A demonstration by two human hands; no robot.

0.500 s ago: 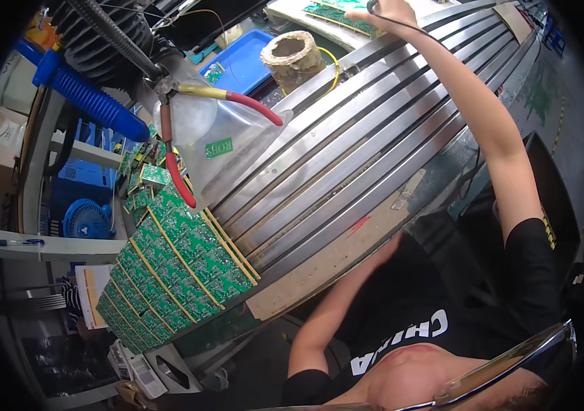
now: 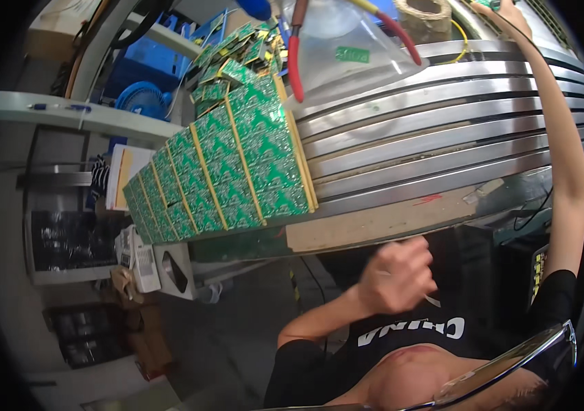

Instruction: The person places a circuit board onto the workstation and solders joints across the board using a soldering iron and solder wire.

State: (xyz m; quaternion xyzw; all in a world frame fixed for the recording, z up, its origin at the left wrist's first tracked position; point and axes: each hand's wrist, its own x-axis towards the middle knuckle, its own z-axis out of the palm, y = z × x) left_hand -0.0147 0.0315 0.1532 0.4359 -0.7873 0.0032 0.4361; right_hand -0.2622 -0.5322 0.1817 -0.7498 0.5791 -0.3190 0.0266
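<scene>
Up top right, the right hand (image 2: 506, 14), grip unclear, has a cable (image 2: 529, 41) alongside that could snag the board (image 2: 487, 3), left hand (image 2: 397, 276) loosely fisted.

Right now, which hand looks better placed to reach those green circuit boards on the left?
Probably the left hand: it's nearer the green circuit boards, while the right hand is stretched out past the far edge of the metal slats.
</scene>
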